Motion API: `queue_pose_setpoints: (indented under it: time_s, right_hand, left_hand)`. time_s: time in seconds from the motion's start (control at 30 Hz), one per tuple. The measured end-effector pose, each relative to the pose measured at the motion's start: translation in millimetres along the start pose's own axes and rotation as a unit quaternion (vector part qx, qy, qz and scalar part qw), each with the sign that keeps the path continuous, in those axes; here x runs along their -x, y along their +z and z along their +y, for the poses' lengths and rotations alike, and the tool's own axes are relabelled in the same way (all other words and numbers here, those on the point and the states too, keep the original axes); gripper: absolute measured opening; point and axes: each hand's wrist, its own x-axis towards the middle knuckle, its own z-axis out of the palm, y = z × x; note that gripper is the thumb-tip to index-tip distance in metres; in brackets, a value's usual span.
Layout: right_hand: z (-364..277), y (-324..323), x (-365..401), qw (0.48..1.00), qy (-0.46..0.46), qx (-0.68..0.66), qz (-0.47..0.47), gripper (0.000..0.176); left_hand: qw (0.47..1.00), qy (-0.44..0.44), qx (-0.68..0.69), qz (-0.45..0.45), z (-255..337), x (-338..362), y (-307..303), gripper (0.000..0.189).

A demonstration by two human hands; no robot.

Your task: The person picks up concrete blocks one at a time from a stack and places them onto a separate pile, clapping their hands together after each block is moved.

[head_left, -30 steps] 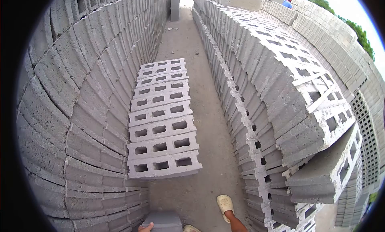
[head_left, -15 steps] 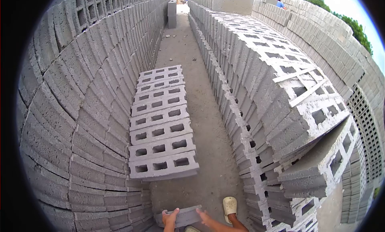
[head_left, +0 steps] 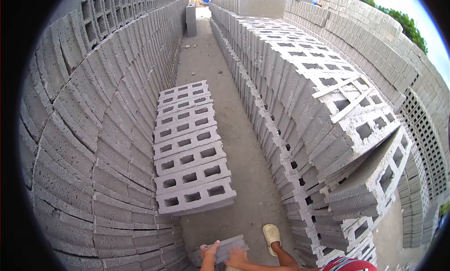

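Observation:
A grey concrete block [head_left: 229, 243] is low in the view, close to my feet and tilted up toward the right. My left hand [head_left: 209, 252] grips its left end with the thumb up along the edge. Across the block's near face lies my right hand [head_left: 237, 257], its fingers extended and touching the surface. Part of the block's lower side is hidden behind my hands and forearms. Just ahead, a row of hollow concrete blocks [head_left: 193, 195] stands on the ground, each with three holes facing up.
A tall wall of stacked blocks [head_left: 117, 130] rises on the left. Another stack [head_left: 300, 116] runs along the right, with a leaning block [head_left: 370, 186] at its near end and thin strips [head_left: 349, 104] on top. My foot in a cream clog [head_left: 271, 238] stands on the dirt aisle [head_left: 234, 130].
My right hand has shifted from the block's right end onto its face. The block is tilted more, its right end higher. The view has shifted slightly, and striped clothing now shows lower right.

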Motion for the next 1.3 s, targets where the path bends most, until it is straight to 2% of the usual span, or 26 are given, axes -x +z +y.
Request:
queue_pose_setpoints:
  time_s: [0.1, 0.2, 0.3, 0.33, 0.43, 0.53, 0.63, 0.73, 0.77, 0.87, 0.9, 0.97, 1.0, 1.07, 1.1, 1.13, 1.17, 1.2, 1.27, 1.3]
  right_hand:
    - [-9.1, 14.4, -2.2, 0.999, 0.014, 0.043, -0.028, 0.082]
    - [0.5, 18.9, -7.7, 0.996, 0.037, -0.004, -0.079, 0.084]
    - [6.7, -5.6, 3.2, 0.989, 0.046, -0.073, -0.123, 0.087]
    - [12.3, -7.2, -0.5, 0.987, 0.030, -0.038, -0.151, 0.092]
    - [13.1, -13.9, 8.5, 0.992, 0.043, 0.005, -0.119, 0.095]
    - [4.7, -4.1, 15.2, 0.994, 0.086, 0.061, 0.007, 0.102]
    - [2.6, -0.6, 14.4, 0.998, 0.062, -0.010, -0.008, 0.103]
    - [15.7, 84.8, -22.1, 0.993, 0.115, 0.024, 0.029, 0.100]
    - [14.0, 93.2, -23.2, 0.990, 0.136, 0.010, 0.038, 0.099]
    - [7.8, 81.0, -6.4, 0.981, 0.176, -0.053, 0.062, 0.097]
    - [5.6, 75.0, 1.1, 0.980, 0.179, -0.065, 0.064, 0.096]
    - [4.0, 61.4, 16.7, 0.981, 0.169, -0.078, 0.058, 0.095]
    - [3.5, 53.0, 24.4, 0.982, 0.163, -0.081, 0.049, 0.095]
    - [10.5, 58.1, 23.0, 0.988, 0.089, -0.070, 0.101, 0.098]
    - [7.5, 47.0, 23.6, 0.989, 0.100, -0.079, 0.075, 0.099]
    - [4.9, 35.8, 23.8, 0.989, 0.113, -0.086, 0.047, 0.100]
    - [3.9, 30.9, 20.0, 0.985, 0.129, -0.097, 0.053, 0.100]
    - [1.5, 28.7, 14.6, 0.981, 0.145, -0.111, 0.063, 0.100]
    - [-1.3, 19.8, 3.3, 0.971, 0.199, -0.108, 0.074, 0.098]
    - [4.6, 21.3, 1.3, 0.976, 0.195, -0.079, 0.061, 0.097]
  left_hand:
    - [1.000, 0.006, -0.012, -0.025, -0.2, 17.3, 6.2, 0.088]
    - [0.998, -0.006, -0.045, -0.038, 5.1, 37.9, 10.3, 0.088]
    - [0.996, -0.028, -0.072, -0.047, -3.1, 53.1, 11.2, 0.086]
    - [0.995, -0.035, -0.085, -0.048, 2.9, 62.6, 8.5, 0.086]
    - [0.992, -0.010, -0.120, -0.043, -1.0, 63.4, 14.4, 0.085]
    - [0.990, 0.014, -0.134, -0.032, -5.0, 56.0, 19.5, 0.084]
    - [0.992, 0.008, -0.122, -0.045, -13.2, 52.8, 20.1, 0.085]
    - [0.989, 0.016, -0.124, -0.074, -15.6, 54.3, 16.5, 0.087]
    - [0.988, 0.022, -0.130, -0.085, -16.6, 54.9, 15.6, 0.087]
    - [0.979, 0.033, -0.174, -0.098, -34.8, 43.2, 25.2, 0.090]
    - [0.975, 0.028, -0.176, -0.134, -45.0, 32.3, 30.8, 0.092]
    - [0.963, 0.002, -0.175, -0.206, -65.9, 13.2, 35.6, 0.096]
    - [0.949, -0.001, -0.222, -0.223, -56.0, 21.5, 26.2, 0.099]
    - [0.929, -0.001, -0.273, -0.251, -31.7, 30.1, 15.1, 0.104]
    - [0.943, 0.024, -0.220, -0.249, -53.5, 12.7, 25.7, 0.105]
    - [0.956, 0.012, -0.172, -0.237, -40.9, 17.9, 15.2, 0.106]
    - [0.965, -0.020, -0.116, -0.236, -53.3, -2.3, 16.0, 0.111]
    - [0.968, -0.089, -0.043, -0.231, -28.8, 7.9, -4.2, 0.109]
    - [0.978, -0.136, -0.037, -0.156, -17.3, -1.4, -25.7, 0.099]
    - [0.993, -0.032, -0.077, -0.084, -75.9, -52.0, -9.9, 0.096]
